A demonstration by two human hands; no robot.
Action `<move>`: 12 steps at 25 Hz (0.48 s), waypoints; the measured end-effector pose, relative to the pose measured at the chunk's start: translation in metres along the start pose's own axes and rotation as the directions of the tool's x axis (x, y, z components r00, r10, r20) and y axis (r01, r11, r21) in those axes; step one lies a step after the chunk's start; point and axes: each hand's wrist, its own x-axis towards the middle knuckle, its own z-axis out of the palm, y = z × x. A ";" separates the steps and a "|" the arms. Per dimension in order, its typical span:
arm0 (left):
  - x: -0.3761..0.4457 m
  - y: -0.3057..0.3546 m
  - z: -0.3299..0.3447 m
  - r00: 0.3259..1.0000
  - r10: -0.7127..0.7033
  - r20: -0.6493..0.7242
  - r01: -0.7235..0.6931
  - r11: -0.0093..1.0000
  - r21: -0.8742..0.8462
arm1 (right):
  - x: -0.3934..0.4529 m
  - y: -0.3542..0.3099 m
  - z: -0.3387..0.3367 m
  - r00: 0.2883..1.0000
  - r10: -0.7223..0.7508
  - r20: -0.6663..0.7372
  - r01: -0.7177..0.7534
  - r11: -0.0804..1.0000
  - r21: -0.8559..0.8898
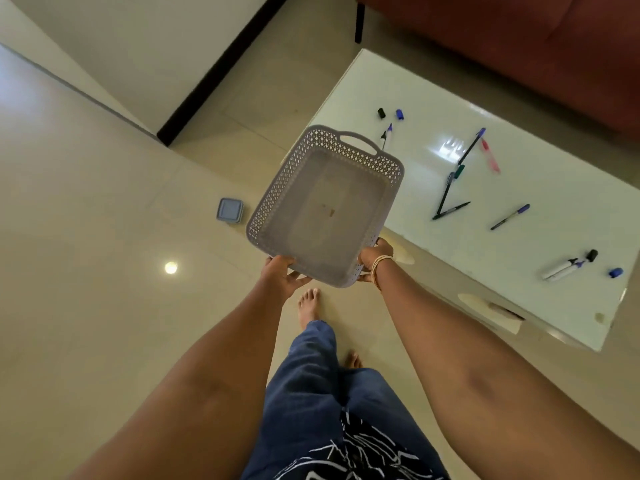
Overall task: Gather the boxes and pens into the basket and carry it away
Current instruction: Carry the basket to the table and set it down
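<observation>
Both hands, left hand (282,275) and right hand (375,258), grip one basket (273,199). One box (230,210) lies on the floor; four loose caps and about nine pens (509,217) on the table (398,81).

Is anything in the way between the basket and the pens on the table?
Nothing visible. Both hands hold the basket in the air beside the table, and the pens lie uncovered on top.

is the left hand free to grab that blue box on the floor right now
Probably not: the left hand grips the basket rim, as does the right hand. The blue box lies uncovered on the floor, well below.
</observation>
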 end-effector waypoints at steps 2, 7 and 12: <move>0.017 0.022 0.015 1.000 -0.005 0.002 0.005 1.000 0.011 | 0.015 -0.027 0.009 1.000 0.008 0.005 -0.008 1.000 0.009; 0.057 0.074 0.050 0.999 -0.037 0.009 0.038 0.999 -0.013 | 0.055 -0.091 0.028 0.999 -0.022 0.025 0.022 0.999 -0.028; 0.098 0.105 0.089 0.996 -0.070 0.046 0.073 0.995 -0.068 | 0.089 -0.157 0.031 0.998 -0.005 0.068 0.012 0.994 -0.112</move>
